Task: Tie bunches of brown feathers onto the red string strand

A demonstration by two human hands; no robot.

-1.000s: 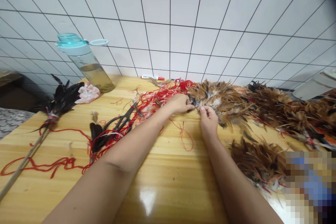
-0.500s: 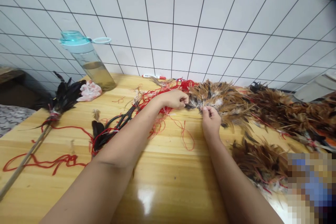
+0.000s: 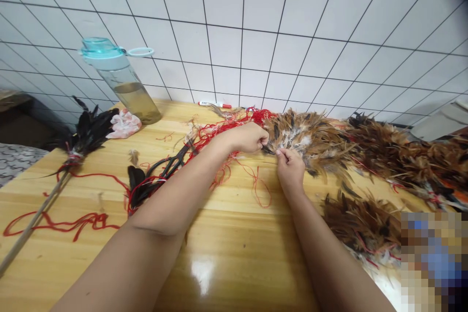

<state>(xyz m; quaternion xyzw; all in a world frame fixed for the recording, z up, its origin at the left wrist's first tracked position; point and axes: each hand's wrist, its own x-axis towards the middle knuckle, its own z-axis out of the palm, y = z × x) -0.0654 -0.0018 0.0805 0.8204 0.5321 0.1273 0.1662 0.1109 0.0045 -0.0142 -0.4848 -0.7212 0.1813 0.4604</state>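
My left hand (image 3: 247, 137) pinches the base of a bunch of brown and white chicken feathers (image 3: 305, 139) from the left. My right hand (image 3: 290, 168) grips the same bunch from below, its fingertips close to those of my left hand. Tangled red thread (image 3: 219, 139) runs from under my left hand across the wooden table (image 3: 234, 258). Black-handled scissors (image 3: 166, 168) lie in the thread, left of my left forearm. A strip of brown feathers strung on red thread (image 3: 402, 156) stretches away to the right.
A feather duster on a thin stick (image 3: 86, 134) lies at the left, near a pink cloth (image 3: 124, 125). Behind stand a water bottle (image 3: 124, 80) and a marker (image 3: 214, 105), against a white tiled wall (image 3: 237, 34). Another feather bunch (image 3: 361, 224) lies at the lower right.
My left hand has moved right, toward the feathers, and my right fingertips have shifted left, bringing my hands closer together. The whole scene sits slightly lower in view.
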